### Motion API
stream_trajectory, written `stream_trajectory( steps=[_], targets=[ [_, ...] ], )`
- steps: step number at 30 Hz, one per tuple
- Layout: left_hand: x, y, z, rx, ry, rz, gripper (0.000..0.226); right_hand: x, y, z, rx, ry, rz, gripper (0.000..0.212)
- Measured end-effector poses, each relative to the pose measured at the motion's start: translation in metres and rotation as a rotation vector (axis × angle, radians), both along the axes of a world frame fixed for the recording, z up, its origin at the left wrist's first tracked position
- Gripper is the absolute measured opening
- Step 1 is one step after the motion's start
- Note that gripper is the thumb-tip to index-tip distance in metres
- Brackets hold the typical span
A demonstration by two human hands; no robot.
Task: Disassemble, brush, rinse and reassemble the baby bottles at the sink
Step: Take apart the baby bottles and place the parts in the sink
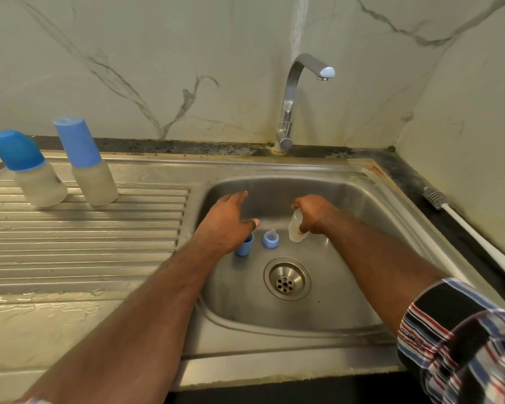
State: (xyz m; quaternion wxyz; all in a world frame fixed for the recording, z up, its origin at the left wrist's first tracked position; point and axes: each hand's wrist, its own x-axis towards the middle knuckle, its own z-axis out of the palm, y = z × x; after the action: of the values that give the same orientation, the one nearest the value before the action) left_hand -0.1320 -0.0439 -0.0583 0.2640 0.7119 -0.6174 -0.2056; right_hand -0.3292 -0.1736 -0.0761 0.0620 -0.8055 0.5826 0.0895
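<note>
A: Head view, step?
B: Disassembly done, I reckon. My right hand [314, 214] grips the bottle body [296, 228] in the sink [376, 205]; left hand [231, 221] spread above the cap [244, 244].
A: Next?
B: Probably fetch the brush [461, 225].

Our left hand [228, 221] hovers mid-frame, fingers spread and relaxed, forearm running to the lower left. Our right hand [314, 214], just right of centre, has curled fingers gripping.
</note>
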Motion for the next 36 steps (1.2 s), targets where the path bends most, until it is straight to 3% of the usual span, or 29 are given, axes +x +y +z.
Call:
stream_trajectory(
  steps=[9, 16, 25, 28, 32, 36],
  targets=[
    [-0.001, -0.001, 0.000, -0.011, -0.010, -0.006, 0.079, 0.009, -0.005, -0.008, 0.002, 0.016, 0.003, 0.077],
    [0.001, -0.002, -0.001, -0.016, -0.010, -0.005, 0.079, 0.007, 0.000, -0.002, 0.016, -0.019, -0.027, 0.093],
    [-0.004, 0.003, 0.010, -0.067, -0.054, 0.008, 0.077, 0.023, 0.036, 0.026, -0.125, -0.163, -0.047, 0.060],
    [0.000, 0.011, 0.029, -0.196, -0.030, 0.105, 0.061, 0.046, 0.059, 0.042, -0.136, -0.262, 0.007, 0.058],
    [0.032, 0.030, 0.050, -0.321, 0.165, 0.286, 0.034, 0.093, 0.087, 0.074, -0.158, -0.440, 0.106, 0.062],
    [0.084, 0.055, 0.051, -0.384, 0.252, 0.447, 0.031, 0.154, 0.111, 0.098, -0.142, -0.580, 0.222, 0.053]
  ],
)
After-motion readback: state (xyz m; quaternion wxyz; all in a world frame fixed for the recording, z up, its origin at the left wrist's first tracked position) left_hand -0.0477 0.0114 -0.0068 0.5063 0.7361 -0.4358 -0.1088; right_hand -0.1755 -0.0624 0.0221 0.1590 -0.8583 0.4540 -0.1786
